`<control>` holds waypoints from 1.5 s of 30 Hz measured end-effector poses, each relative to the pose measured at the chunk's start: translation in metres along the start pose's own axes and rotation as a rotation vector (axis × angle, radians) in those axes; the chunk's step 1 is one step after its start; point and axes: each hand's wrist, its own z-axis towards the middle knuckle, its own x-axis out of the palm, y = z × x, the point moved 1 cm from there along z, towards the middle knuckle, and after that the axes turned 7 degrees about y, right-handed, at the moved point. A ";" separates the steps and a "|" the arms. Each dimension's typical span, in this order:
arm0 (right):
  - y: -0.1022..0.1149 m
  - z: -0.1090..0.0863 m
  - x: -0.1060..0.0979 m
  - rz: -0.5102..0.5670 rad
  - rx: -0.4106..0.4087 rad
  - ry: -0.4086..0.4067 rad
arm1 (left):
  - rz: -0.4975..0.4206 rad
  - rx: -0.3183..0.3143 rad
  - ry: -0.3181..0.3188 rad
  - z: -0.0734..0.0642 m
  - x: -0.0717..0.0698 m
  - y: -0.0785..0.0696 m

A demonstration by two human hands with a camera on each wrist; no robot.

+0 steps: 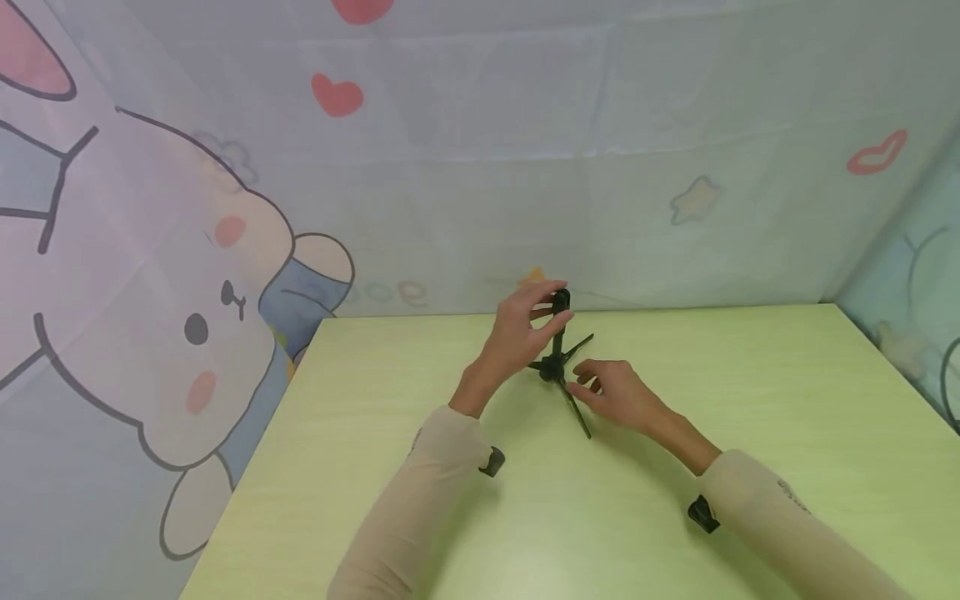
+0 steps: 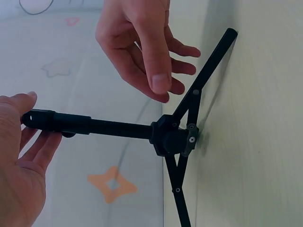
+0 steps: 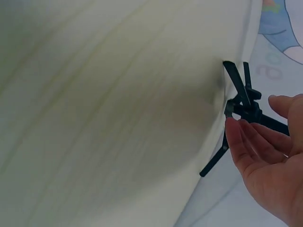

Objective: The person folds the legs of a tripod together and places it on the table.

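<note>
A black mini tripod (image 1: 553, 367) stands on the table with its legs spread and its centre column upright. At the column's top, my left hand (image 1: 516, 332) pinches it between thumb and fingers; the left wrist view shows this grip on the column (image 2: 118, 128) from the side. My right hand (image 1: 621, 398) is beside the hub and legs, its fingers loosely bent with nothing held between them. In the right wrist view, the right hand's fingertips (image 3: 233, 130) overlap the tripod's hub, and whether they touch it I cannot tell.
The pale yellow-green table (image 1: 750, 400) reaches back to a cloth backdrop (image 1: 480, 183) printed with a rabbit, hearts and a star. A black cable (image 1: 947, 383) hangs at the right edge. Each sleeve has a small black device (image 1: 492, 461) below the wrist.
</note>
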 end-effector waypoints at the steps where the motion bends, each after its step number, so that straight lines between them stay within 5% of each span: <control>1: 0.001 0.002 0.002 0.006 0.001 -0.003 | -0.001 -0.007 -0.003 0.001 0.000 0.000; 21: 0.010 0.026 0.016 0.000 0.153 -0.097 | -0.102 -0.081 -0.022 0.014 0.000 0.001; 35: 0.018 0.027 0.018 -0.053 0.312 -0.088 | -0.008 -0.110 0.014 0.017 0.004 -0.003; 45: 0.015 0.024 0.024 -0.108 0.305 -0.119 | 0.065 -0.097 0.027 0.016 0.005 -0.008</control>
